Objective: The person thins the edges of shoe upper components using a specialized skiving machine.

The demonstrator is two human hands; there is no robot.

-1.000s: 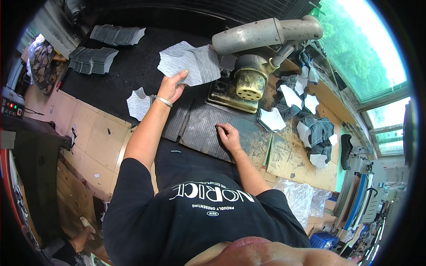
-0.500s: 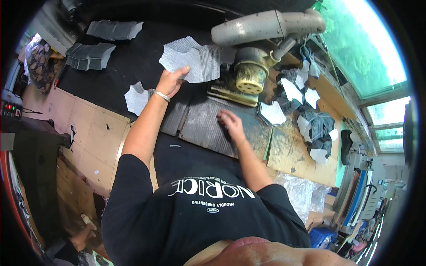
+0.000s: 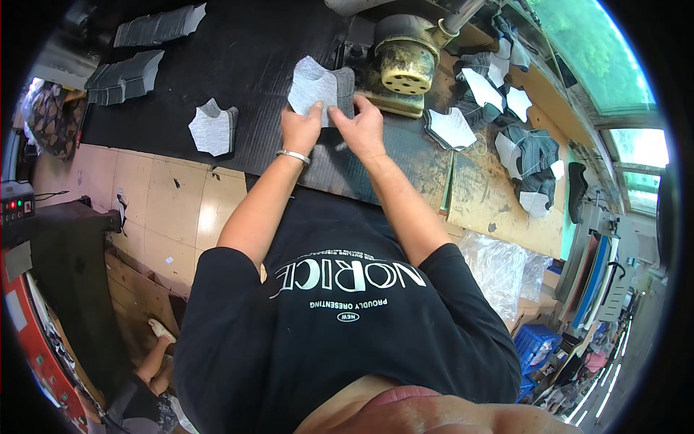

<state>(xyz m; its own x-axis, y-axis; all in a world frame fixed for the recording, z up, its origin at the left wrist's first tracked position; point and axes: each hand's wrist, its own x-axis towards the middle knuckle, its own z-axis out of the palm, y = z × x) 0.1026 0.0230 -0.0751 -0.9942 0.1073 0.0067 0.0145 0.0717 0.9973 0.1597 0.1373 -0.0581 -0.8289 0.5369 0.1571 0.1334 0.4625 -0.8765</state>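
Both hands hold one stack of grey cut fabric pieces (image 3: 311, 83), its layers fanned toward the right. My left hand (image 3: 301, 132) grips the lower left edge, thumb on top. My right hand (image 3: 361, 130) pinches the lower right side, its thumb close to the other thumb; the fingers underneath are hidden. The stack is above the dark worktop (image 3: 253, 79), just left of a machine with a dusty yellowish round head (image 3: 407, 72). A smaller stack of similar pieces (image 3: 211, 132) lies to the left of my left hand. Another small stack (image 3: 450, 127) sits right of the machine.
Two long rows of stacked dark-edged pieces (image 3: 160, 27) lie at the far left. Tied bundles of pieces (image 3: 531, 155) and loose ones crowd the right side below the window. Clear plastic sheeting (image 3: 491, 271) and a blue crate (image 3: 535, 347) are at lower right. Another person's leg (image 3: 153, 358) shows lower left.
My left hand has brought the stack down and nearer to me. My right hand, empty before, has moved up and taken hold of its right side. The view has shifted too.
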